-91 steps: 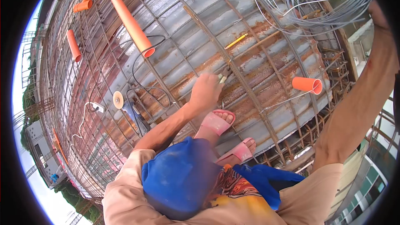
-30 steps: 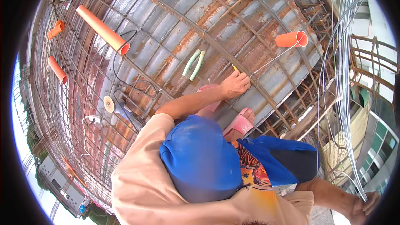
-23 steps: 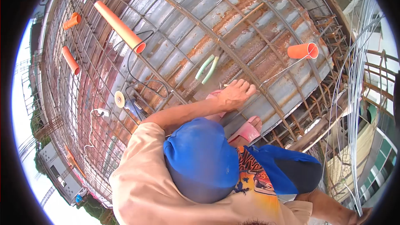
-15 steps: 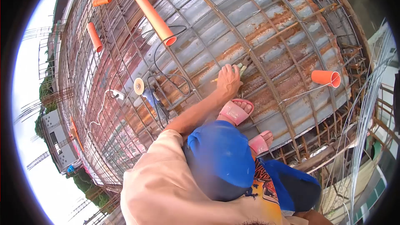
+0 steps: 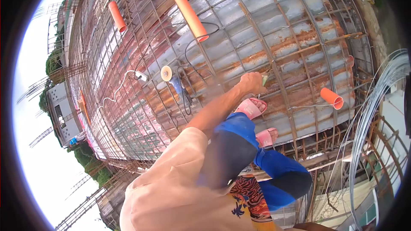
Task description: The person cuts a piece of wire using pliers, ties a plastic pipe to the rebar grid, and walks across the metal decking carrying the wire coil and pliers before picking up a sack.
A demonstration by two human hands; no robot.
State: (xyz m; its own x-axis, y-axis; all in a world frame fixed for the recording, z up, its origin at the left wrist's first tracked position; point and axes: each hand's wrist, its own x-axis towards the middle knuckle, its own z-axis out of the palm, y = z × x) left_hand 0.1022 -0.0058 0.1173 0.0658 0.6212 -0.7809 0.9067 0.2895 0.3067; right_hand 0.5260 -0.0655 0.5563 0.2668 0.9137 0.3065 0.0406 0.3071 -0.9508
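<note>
My left hand [image 5: 253, 83] is closed around a pair of pliers with pale green handles [image 5: 264, 79]. Only a bit of the tool shows past my fingers; its jaws are hard to make out. The hand is over the rebar grid [image 5: 280, 86], just beyond my pink sandals [image 5: 249, 109]. An angle grinder [image 5: 176, 86] with a tan disc lies on the bars to the left of my hand. No part of my right hand shows; a strip of skin appears at the bottom edge.
A long orange pipe [image 5: 185, 7] and shorter orange pipes [image 5: 117, 17] lie across the rebar. Another pipe piece [image 5: 332, 98] stands at the right. A white socket block [image 5: 140, 76] trails a cord. Loose wire [image 5: 364, 132] hangs by the right edge, near upright bars.
The view has shifted, and the pipes and grinder now appear farther right. My left hand has turned with the pliers, whose jaws showed before. My knees sit differently in the picture.
</note>
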